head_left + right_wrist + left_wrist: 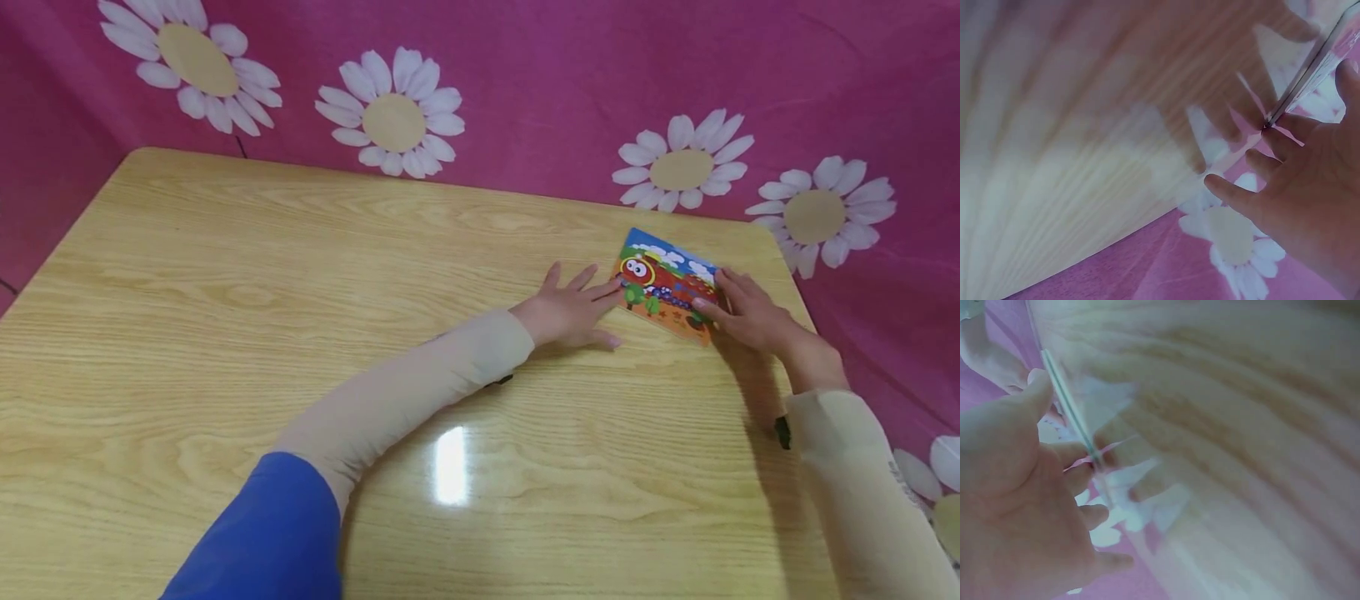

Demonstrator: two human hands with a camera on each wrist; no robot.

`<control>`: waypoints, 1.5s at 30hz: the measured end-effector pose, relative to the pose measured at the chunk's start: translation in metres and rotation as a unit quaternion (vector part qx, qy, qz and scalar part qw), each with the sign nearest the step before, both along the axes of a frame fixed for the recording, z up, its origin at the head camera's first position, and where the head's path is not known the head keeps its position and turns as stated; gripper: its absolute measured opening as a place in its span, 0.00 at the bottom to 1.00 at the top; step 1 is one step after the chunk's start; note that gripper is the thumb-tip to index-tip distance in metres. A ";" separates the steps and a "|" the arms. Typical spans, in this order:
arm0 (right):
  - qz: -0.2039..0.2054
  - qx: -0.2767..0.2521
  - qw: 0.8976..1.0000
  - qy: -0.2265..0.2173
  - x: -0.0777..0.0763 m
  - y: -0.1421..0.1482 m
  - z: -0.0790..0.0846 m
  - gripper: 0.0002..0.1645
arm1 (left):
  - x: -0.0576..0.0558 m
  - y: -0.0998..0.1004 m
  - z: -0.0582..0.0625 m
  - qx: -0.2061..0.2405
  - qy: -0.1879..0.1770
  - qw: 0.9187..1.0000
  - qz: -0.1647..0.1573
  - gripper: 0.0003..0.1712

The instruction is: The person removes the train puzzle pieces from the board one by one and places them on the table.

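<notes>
A small, thin picture board with a red, big-eyed cartoon figure lies toward the table's back right. My left hand is at its left side, fingers spread and straight, fingertips right at the edge. At the opposite side, my right hand has its thumb over the right edge and its other fingers by the upper right corner. In the left wrist view the board shows edge-on beside the left thumb and fingers. The right wrist view shows its edge close to the extended right fingers.
The glossy wood-grain table reflects the hands and a bright light patch. A pink curtain with white daisies hangs behind its back edge and along the right side.
</notes>
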State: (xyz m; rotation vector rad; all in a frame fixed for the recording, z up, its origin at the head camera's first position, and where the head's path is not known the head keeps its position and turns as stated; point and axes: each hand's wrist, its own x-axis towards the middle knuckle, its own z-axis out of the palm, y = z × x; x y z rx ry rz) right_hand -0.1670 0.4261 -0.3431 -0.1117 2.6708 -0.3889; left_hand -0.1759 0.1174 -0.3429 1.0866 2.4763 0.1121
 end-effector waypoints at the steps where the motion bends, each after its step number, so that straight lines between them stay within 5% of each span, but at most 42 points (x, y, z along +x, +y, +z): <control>1: 0.001 0.002 1.000 0.000 0.001 -0.002 0.000 0.52 | 0.001 -0.002 0.000 -0.001 -0.002 1.000 -0.001 0.45; 25: 0.072 0.022 0.997 0.022 0.022 -0.066 0.000 0.53 | 0.038 -0.078 -0.004 0.017 -0.014 1.000 -0.017 0.51; 45: 0.134 -0.011 0.990 0.040 0.044 -0.118 0.004 0.51 | 0.084 -0.146 -0.004 0.054 0.004 0.998 -0.030 0.50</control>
